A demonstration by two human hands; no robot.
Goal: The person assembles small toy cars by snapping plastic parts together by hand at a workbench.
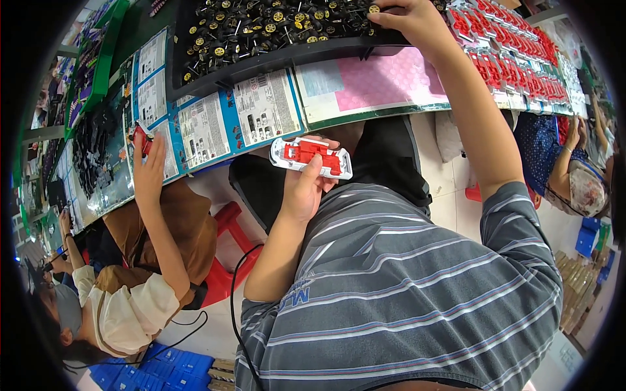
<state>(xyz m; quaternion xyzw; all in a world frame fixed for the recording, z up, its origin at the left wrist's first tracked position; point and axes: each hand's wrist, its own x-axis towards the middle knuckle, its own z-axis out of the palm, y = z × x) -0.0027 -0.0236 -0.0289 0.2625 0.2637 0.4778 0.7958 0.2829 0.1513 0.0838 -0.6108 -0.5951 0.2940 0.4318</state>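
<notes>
My left hand (303, 190) holds a white toy car shell (280, 154) just below the table edge. Its underside faces up, and a red plastic chassis part (313, 156) lies inside it under my thumb. At the top, my right hand (405, 21) reaches over the rim of a black tray (274, 60). Thumb and fingers pinch a small black wheel with a yellow hub (373, 9), likely on an axle. Beneath, the tray holds many wheel-and-axle pieces (270, 27) in a loose heap.
Rows of red and white car parts (515, 72) cover the table to the right. Printed sheets (264, 104) and pink bubble wrap (385, 78) lie along the front. At left, a co-worker's hand (150, 169) holds a red part near black pieces (98, 150) and a green-edged tray (104, 72).
</notes>
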